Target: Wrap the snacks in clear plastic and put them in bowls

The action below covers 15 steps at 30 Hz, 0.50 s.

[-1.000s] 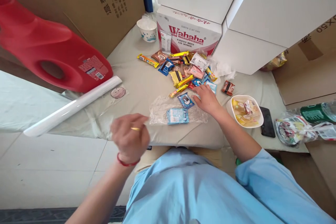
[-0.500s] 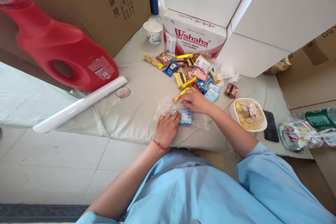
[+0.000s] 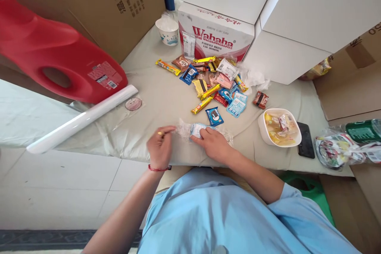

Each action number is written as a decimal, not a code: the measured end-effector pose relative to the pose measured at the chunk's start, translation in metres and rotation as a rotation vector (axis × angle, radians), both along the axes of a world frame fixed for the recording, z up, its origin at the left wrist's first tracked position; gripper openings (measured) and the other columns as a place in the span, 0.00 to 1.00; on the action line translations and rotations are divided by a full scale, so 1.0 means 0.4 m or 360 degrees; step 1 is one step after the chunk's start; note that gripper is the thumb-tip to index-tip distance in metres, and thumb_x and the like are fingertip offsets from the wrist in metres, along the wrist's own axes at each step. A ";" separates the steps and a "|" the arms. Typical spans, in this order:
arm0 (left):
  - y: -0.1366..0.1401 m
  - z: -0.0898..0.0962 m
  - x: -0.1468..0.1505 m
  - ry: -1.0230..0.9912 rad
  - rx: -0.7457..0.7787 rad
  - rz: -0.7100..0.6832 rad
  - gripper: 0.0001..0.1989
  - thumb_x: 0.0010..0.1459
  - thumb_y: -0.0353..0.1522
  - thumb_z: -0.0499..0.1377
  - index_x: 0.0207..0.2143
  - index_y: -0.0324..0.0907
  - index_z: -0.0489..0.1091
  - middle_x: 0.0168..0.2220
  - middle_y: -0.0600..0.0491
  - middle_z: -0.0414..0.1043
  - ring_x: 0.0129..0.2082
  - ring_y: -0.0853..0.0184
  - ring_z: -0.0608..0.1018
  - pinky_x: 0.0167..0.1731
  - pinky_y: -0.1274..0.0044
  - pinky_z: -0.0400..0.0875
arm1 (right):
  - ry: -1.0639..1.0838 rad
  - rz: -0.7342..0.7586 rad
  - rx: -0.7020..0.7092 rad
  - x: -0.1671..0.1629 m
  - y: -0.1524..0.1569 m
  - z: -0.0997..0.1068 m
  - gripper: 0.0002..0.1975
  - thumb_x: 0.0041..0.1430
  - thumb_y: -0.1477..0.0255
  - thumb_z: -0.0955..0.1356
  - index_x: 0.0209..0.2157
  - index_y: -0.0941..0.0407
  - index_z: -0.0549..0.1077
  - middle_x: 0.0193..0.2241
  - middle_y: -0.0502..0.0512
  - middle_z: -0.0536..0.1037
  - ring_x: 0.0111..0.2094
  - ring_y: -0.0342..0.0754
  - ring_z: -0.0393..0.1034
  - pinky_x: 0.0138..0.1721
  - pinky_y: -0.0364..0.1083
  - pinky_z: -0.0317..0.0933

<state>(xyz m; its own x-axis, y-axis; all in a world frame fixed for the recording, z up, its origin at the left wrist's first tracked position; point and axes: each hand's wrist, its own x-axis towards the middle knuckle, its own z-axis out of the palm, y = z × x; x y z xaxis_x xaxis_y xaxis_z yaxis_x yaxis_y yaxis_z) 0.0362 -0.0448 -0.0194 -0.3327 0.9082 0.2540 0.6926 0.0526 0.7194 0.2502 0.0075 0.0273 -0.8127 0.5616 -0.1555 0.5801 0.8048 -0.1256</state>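
Observation:
My left hand (image 3: 160, 147) is closed, pinching the left end of a clear plastic film (image 3: 183, 129) between thumb and forefinger. That film is wrapped about a light-blue and white snack packet (image 3: 196, 129) near the table's front edge. My right hand (image 3: 216, 143) holds the packet down, with thumb and fingers curled over its right part, which is hidden. Just beyond lies a small blue packet (image 3: 214, 116). Behind it spreads a pile of wrapped snacks, including a yellow bar (image 3: 202, 104) and light-blue sachets (image 3: 237, 107).
At right are a white tub (image 3: 264, 130), a black phone (image 3: 305, 143) and a bagged bundle (image 3: 331, 151). A white roll (image 3: 83, 119) and big red jug (image 3: 89, 61) lie at left. Behind stand a paper bowl (image 3: 167, 31) and a Wahaha carton (image 3: 216, 33).
My left hand has moved off the packet to the left and now pinches the film's end. My right hand has come down onto the packet, uncovering the small blue packet.

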 end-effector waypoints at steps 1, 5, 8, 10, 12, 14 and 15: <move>0.005 0.005 -0.007 -0.0055 -0.0004 0.0196 0.18 0.70 0.34 0.46 0.48 0.42 0.74 0.48 0.46 0.79 0.50 0.61 0.79 0.54 0.65 0.74 | 0.0015 -0.0038 -0.0016 -0.004 -0.004 0.000 0.24 0.69 0.78 0.63 0.63 0.48 0.69 0.47 0.61 0.74 0.48 0.57 0.66 0.43 0.52 0.63; 0.040 0.018 0.010 0.0069 -0.0186 0.0258 0.18 0.62 0.44 0.61 0.47 0.41 0.72 0.59 0.39 0.72 0.66 0.46 0.66 0.66 0.51 0.59 | 0.0052 -0.0145 -0.0078 -0.011 -0.016 0.005 0.24 0.68 0.78 0.63 0.62 0.47 0.70 0.46 0.60 0.73 0.47 0.57 0.65 0.44 0.51 0.62; 0.057 0.030 0.044 -0.0019 -0.0245 0.0035 0.09 0.56 0.36 0.65 0.34 0.43 0.70 0.53 0.41 0.74 0.60 0.49 0.72 0.62 0.54 0.67 | 0.0096 -0.0161 -0.0112 -0.001 -0.023 0.006 0.25 0.69 0.78 0.63 0.64 0.48 0.69 0.46 0.60 0.73 0.46 0.56 0.64 0.46 0.51 0.63; 0.055 0.045 0.072 -0.0115 -0.0207 -0.0058 0.04 0.58 0.31 0.60 0.31 0.44 0.67 0.46 0.44 0.76 0.48 0.57 0.79 0.52 0.63 0.76 | 0.0166 -0.0151 -0.0145 0.012 -0.031 0.002 0.26 0.69 0.77 0.63 0.66 0.49 0.67 0.47 0.60 0.72 0.46 0.55 0.64 0.48 0.52 0.64; 0.045 0.064 0.106 -0.0159 -0.0166 -0.0146 0.04 0.60 0.28 0.57 0.32 0.45 0.67 0.43 0.47 0.78 0.42 0.63 0.80 0.45 0.69 0.77 | 0.0255 -0.0152 -0.0189 0.028 -0.043 -0.002 0.25 0.70 0.77 0.63 0.66 0.52 0.67 0.49 0.61 0.72 0.48 0.56 0.63 0.51 0.54 0.65; 0.030 0.082 0.144 -0.0069 -0.0139 -0.0332 0.04 0.61 0.28 0.56 0.36 0.44 0.71 0.45 0.48 0.80 0.45 0.62 0.80 0.47 0.68 0.76 | 0.0361 -0.0186 -0.0243 0.048 -0.056 -0.004 0.21 0.70 0.77 0.63 0.62 0.55 0.71 0.51 0.63 0.73 0.51 0.56 0.63 0.54 0.55 0.66; 0.021 0.087 0.164 0.0045 -0.0136 -0.0445 0.06 0.63 0.30 0.56 0.40 0.44 0.73 0.48 0.47 0.80 0.49 0.60 0.80 0.50 0.66 0.75 | 0.0424 -0.0207 -0.0276 0.059 -0.062 -0.004 0.19 0.70 0.76 0.63 0.59 0.57 0.73 0.52 0.64 0.73 0.52 0.57 0.63 0.56 0.56 0.65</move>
<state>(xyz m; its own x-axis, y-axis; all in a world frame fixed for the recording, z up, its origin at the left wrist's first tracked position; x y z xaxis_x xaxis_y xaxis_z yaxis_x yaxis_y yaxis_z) 0.1016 -0.0365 0.0156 -0.0602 0.9822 0.1781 0.7084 -0.0837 0.7008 0.2737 -0.0174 0.0258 -0.7608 0.6471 -0.0496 0.6050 0.6793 -0.4154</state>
